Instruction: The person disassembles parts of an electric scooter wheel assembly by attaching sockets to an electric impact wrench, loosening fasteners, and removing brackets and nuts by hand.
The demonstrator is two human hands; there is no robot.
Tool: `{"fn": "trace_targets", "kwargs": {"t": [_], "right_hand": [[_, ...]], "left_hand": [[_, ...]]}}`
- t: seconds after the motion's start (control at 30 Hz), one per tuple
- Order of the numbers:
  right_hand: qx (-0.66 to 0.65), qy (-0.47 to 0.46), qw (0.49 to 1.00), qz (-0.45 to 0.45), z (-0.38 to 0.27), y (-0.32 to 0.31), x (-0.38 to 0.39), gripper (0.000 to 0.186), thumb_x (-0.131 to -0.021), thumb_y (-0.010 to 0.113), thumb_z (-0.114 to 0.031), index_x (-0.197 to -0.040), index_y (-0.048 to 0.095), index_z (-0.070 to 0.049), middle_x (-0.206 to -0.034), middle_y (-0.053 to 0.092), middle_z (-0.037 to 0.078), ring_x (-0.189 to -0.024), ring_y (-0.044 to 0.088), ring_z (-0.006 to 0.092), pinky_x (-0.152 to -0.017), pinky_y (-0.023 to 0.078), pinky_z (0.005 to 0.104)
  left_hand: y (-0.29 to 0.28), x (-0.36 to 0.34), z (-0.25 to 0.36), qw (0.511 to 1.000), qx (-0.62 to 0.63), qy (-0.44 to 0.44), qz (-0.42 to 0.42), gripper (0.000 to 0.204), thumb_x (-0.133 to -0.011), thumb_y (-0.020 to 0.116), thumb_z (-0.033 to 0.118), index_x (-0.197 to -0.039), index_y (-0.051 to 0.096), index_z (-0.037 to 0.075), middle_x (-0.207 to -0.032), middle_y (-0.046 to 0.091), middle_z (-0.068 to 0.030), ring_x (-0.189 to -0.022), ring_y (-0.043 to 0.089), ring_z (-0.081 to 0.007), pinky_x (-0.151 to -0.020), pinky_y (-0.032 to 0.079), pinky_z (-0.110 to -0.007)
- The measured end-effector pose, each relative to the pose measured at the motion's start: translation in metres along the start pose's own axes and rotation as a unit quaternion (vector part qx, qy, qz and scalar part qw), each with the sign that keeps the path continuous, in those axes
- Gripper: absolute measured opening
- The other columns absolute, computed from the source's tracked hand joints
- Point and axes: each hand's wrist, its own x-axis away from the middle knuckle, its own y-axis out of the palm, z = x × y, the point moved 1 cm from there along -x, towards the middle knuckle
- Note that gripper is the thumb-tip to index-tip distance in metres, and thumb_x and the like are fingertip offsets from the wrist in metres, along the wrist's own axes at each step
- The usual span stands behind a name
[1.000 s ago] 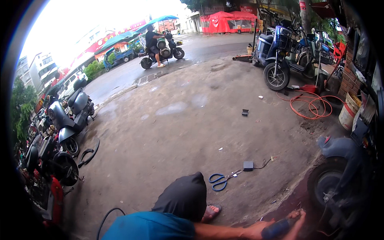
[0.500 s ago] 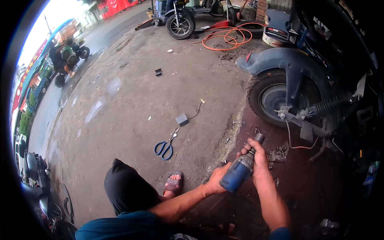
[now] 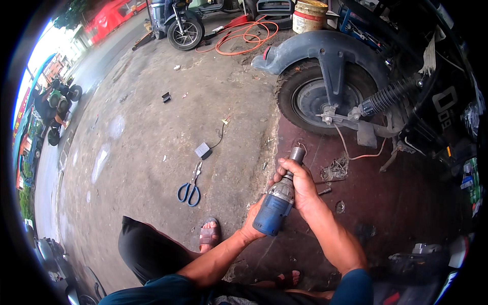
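Observation:
A blue and grey impact wrench (image 3: 275, 211) lies across both my hands, its metal socket (image 3: 296, 155) pointing away from me. My right hand (image 3: 302, 187) is closed round the nose just behind the socket. Beneath the blue body, my left hand (image 3: 251, 219) grips the tool's lower part; most of its fingers are hidden behind it. Beyond the socket, and apart from it, stands the wheel (image 3: 305, 99) of a scooter, with its axle end and nut (image 3: 329, 116) facing me. A black coil-spring shock absorber (image 3: 391, 96) joins the frame near that axle.
Blue-handled scissors (image 3: 189, 193) and a small grey box with a wire (image 3: 203, 150) lie on the concrete to the left. A coiled orange hose (image 3: 244, 43), a parked scooter (image 3: 184, 30) and a white bucket (image 3: 309, 18) are farther back. A loose cable (image 3: 363, 157) hangs by the wheel.
The view has swung to the right, so the scooter's wheel sits farther left and shows more fully. Both hands keep their hold on the impact wrench.

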Motion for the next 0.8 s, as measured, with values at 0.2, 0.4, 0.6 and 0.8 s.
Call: {"fn": "trace_targets", "kwargs": {"t": [0.2,0.4,0.6,0.8], "right_hand": [[-0.018,-0.004,1.0,-0.008,0.0,0.003,0.001,0.021,-0.078,0.065,-0.019,-0.087,0.052,-0.005,-0.066,0.055,0.008,-0.057,0.059,0.0238,-0.056,0.052,0.0373],[-0.026,-0.012,1.0,0.0,-0.002,-0.011,-0.002,0.021,-0.078,0.065,-0.019,-0.087,0.051,-0.005,-0.065,0.053,0.007,-0.056,0.058,0.0228,-0.057,0.053,0.0379],[-0.01,-0.007,1.0,-0.006,-0.005,-0.015,-0.01,0.023,-0.077,0.066,-0.021,-0.086,0.053,-0.005,-0.067,0.055,0.008,-0.057,0.059,0.023,-0.055,0.051,0.0371],[0.017,0.045,0.998,-0.036,0.007,0.006,-0.012,0.015,-0.081,0.064,-0.018,-0.084,0.051,-0.01,-0.066,0.05,-0.001,-0.059,0.054,0.0136,-0.062,0.054,0.0374]], "left_hand": [[-0.004,0.0,0.0,0.998,-0.044,0.044,0.004,0.051,-0.069,0.072,0.022,-0.115,0.054,0.008,-0.099,0.059,-0.011,-0.086,0.063,-0.0318,-0.076,0.05,-0.038],[0.009,-0.006,0.003,1.0,-0.02,0.021,0.007,0.052,-0.069,0.072,0.022,-0.115,0.051,0.008,-0.098,0.059,-0.013,-0.085,0.063,-0.0341,-0.075,0.05,-0.04],[0.003,-0.014,0.002,0.998,-0.026,0.053,0.028,0.045,-0.069,0.073,0.025,-0.106,0.055,0.008,-0.093,0.059,-0.0141,-0.08,0.062,-0.0346,-0.071,0.051,-0.04],[-0.021,0.0,0.004,0.996,-0.07,0.002,0.048,0.048,-0.071,0.07,0.029,-0.107,0.048,0.006,-0.094,0.061,-0.0185,-0.089,0.061,-0.0388,-0.075,0.049,-0.044]]}}
